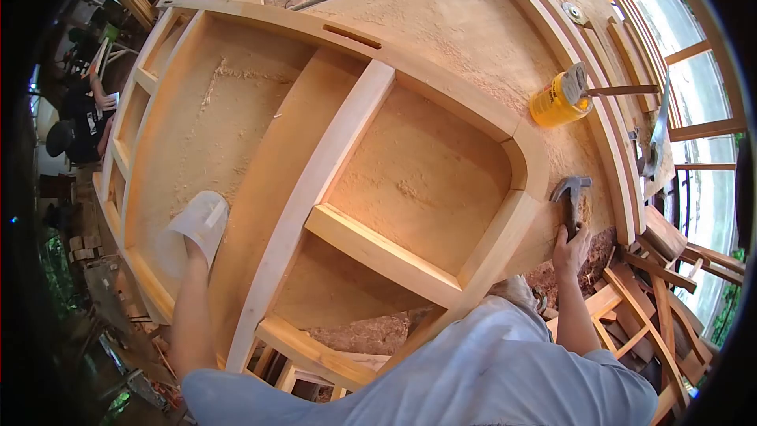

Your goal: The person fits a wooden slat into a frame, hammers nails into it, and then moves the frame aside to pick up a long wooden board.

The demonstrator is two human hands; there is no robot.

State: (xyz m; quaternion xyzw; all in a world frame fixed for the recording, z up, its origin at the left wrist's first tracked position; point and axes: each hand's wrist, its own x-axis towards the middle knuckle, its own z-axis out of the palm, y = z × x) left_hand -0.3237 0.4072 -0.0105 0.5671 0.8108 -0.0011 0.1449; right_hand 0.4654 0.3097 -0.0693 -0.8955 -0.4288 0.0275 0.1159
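My left hand (194,249), over the left part of a curved wooden frame (327,142), is at a translucent white plastic container (203,221) that looks cut open. The plastic hides most of my fingers, which seem to hold it. At the right, my right hand (572,246) is closed around the dark handle of a claw hammer (569,193). The hammer's head points away from me, over the board beside the frame's rounded corner. A yellow glue tub (558,101) with a torn, stained label or lid stands farther back on the sawdust-covered board.
Long wooden rails (579,55) run along the board's right side, with a hand saw (656,130) beyond them. Wooden frame pieces (643,331) are piled at lower right. Another person (79,122) in dark clothes is at far left. Shavings lie inside the frame.
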